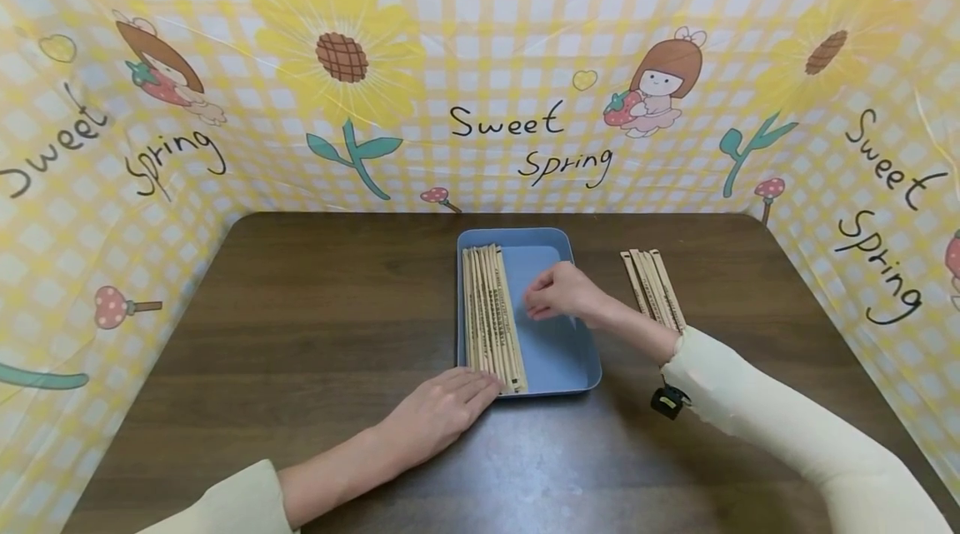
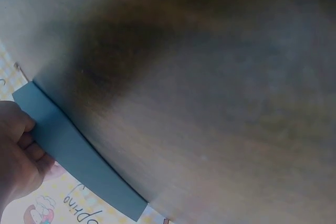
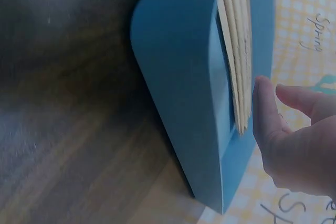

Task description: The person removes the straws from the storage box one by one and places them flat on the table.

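Over a blue tray (image 1: 557, 361), the right hand (image 1: 564, 292) hangs, grip narrow, thumb just apart from forefinger; the left hand (image 1: 444, 407) lays its fingers at the near edge. Slim sticks (image 1: 487, 309) line the tray's left side; more sticks (image 1: 651, 284) lie rightward on the table (image 1: 337, 292).

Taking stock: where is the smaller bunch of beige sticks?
In the head view, the smaller bunch of slim beige sticks lies right of the blue rectangular tray, partly hidden by the right forearm.
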### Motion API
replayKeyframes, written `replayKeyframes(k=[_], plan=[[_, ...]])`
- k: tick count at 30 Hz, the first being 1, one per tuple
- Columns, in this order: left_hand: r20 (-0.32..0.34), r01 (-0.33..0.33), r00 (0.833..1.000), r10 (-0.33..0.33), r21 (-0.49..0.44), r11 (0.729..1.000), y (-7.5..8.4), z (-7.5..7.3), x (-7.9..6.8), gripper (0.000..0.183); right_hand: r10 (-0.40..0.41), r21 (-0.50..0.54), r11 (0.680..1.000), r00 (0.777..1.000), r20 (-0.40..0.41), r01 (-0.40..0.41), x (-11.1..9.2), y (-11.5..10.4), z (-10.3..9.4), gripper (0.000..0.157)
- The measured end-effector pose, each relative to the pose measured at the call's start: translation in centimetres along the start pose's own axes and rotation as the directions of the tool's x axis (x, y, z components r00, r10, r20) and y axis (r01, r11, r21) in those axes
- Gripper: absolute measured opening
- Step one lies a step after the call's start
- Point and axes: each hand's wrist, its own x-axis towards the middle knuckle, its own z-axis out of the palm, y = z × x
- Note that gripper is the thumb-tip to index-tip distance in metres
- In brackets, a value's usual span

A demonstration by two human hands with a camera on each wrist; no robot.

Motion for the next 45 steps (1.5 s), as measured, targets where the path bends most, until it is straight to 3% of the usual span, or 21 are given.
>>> replayKeyframes(k=[14, 29, 38, 45], plan=[[0.015, 0.012, 1.0, -0.012, 0.006, 1.0, 0.0, -0.2, 0.0, 0.033, 0.084, 0.094, 0.992, 0.996, 0.024, -0.086, 0.8, 0.4, 2.2, 0.017], [0.031, 0.02, 0.999, -0.02, 0.004, 1.0, 0.1, -0.4, 0.1, 0.033, 0.117, 0.036, 0.993, 0.993, 0.0, -0.117, 1.8, 0.8, 2.9, 0.014], [0.06, 0.029, 0.998, -0.028, -0.008, 1.0, 0.2, -0.4, 0.0, 0.033, 0.077, -0.077, 0.994, 0.997, -0.015, -0.078, 2.2, 0.5, 3.4, 0.011], [0.046, 0.027, 0.999, -0.027, -0.02, 0.999, 0.2, -0.3, 0.0, 0.033, 0.059, -0.142, 0.988, 0.998, -0.033, -0.063, 2.6, 0.4, 3.7, 0.014]])
